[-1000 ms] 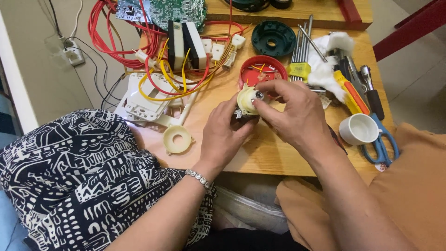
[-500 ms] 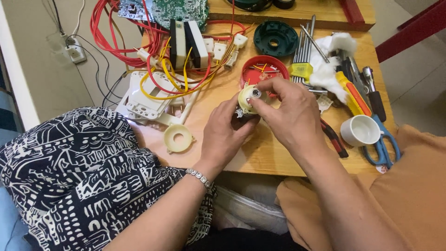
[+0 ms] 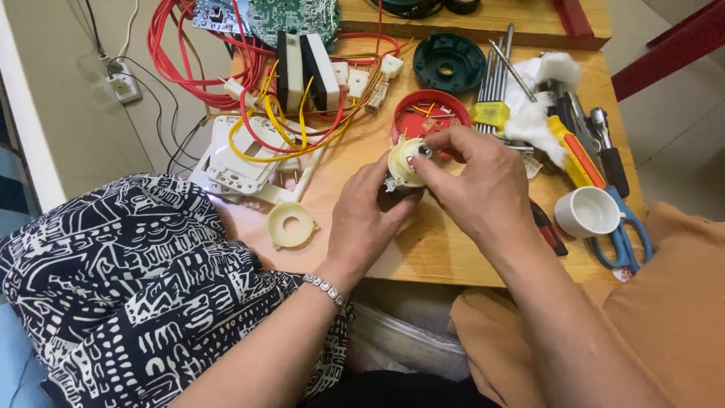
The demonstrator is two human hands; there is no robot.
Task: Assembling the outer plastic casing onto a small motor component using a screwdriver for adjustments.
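My left hand (image 3: 368,219) grips a small cream-coloured round motor part (image 3: 404,161) from below, above the wooden table (image 3: 430,242). My right hand (image 3: 483,185) pinches its top, fingertips at a small shiny metal shaft end in the middle. A cream plastic ring (image 3: 291,224) lies on the table left of my left hand. A red round lid (image 3: 430,117) with small bits in it sits just behind the held part. A beaded bracelet (image 3: 326,288) is on my left wrist.
Red and yellow wires (image 3: 249,106) tangle around a white switch plate (image 3: 242,162) and circuit boards at the back left. A dark green round cover (image 3: 449,62), screwdrivers (image 3: 498,72), white cotton (image 3: 544,94), a small white cup (image 3: 589,213) and blue-handled scissors (image 3: 623,238) lie to the right.
Both hands stay on the cream part. My right fingers have shifted slightly on its top, as if turning it; the metal shaft end now shows more plainly.
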